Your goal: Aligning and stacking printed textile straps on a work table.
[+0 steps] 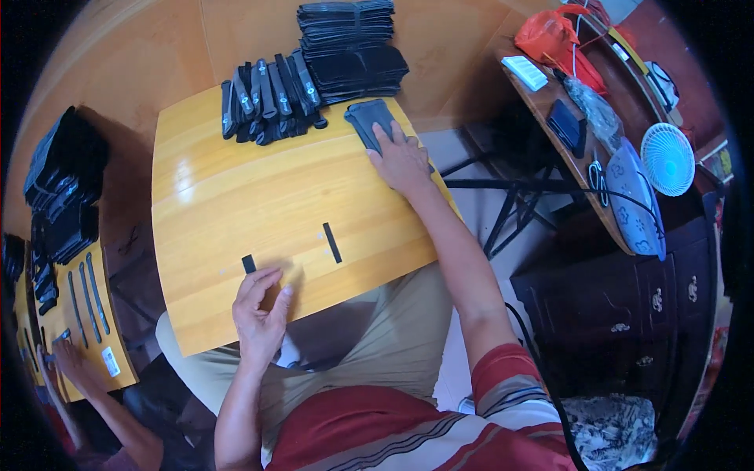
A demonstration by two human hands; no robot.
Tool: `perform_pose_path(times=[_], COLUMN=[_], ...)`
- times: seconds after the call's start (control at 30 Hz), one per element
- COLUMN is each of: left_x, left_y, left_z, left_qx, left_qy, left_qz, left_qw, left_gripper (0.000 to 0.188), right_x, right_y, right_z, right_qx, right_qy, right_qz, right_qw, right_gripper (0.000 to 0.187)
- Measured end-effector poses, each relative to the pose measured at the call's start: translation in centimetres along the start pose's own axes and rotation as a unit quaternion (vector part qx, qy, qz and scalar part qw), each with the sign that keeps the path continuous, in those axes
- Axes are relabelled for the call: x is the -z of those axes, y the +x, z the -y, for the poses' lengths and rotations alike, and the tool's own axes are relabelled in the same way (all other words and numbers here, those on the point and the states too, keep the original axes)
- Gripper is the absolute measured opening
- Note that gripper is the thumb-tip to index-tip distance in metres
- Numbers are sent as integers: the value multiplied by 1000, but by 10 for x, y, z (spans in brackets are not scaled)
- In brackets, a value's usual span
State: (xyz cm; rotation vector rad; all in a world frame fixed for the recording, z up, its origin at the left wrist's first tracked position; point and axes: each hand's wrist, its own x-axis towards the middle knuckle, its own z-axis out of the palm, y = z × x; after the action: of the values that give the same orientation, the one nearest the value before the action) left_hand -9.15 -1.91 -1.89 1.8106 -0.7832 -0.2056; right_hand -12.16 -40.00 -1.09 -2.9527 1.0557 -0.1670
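Observation:
My right hand [402, 161] lies on a dark grey stack of flat fabric pieces [363, 119] at the far right of the wooden table [228, 204]. Its fingers are spread over the top, thumb apart. Close to the near edge, my left hand [261, 318] hovers with curved fingers and the thumb held away, nothing visible in it. Just beyond its fingertips is a short black strip [249, 264], partly hidden by the hand. A longer black strip [332, 243] lies on the table to the right of that hand.
Folded grey straps [271, 98] and a tall pile of black fabric pieces [353, 51] line the table's back. At left, another person's hands [69, 357] work at a second table with straps. A side table [542, 110] at right holds scissors [597, 182] and a white fan [667, 159].

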Motion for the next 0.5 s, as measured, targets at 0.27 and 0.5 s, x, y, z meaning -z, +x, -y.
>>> perform_pose_path(times=[0.27,0.5], left_x=[2,1], left_y=[0,-1], left_z=[3,2], left_qx=[4,11], left_qy=[-8,-13], left_qz=[-2,5], left_qw=[1000,1000], left_gripper=[22,20], right_x=[3,7], right_y=[0,-1], right_z=[12,10], right_qx=[4,2], right_qy=[-19,-9], right_qz=[3,28], right_qw=[1000,1000], right_gripper=[66,69])
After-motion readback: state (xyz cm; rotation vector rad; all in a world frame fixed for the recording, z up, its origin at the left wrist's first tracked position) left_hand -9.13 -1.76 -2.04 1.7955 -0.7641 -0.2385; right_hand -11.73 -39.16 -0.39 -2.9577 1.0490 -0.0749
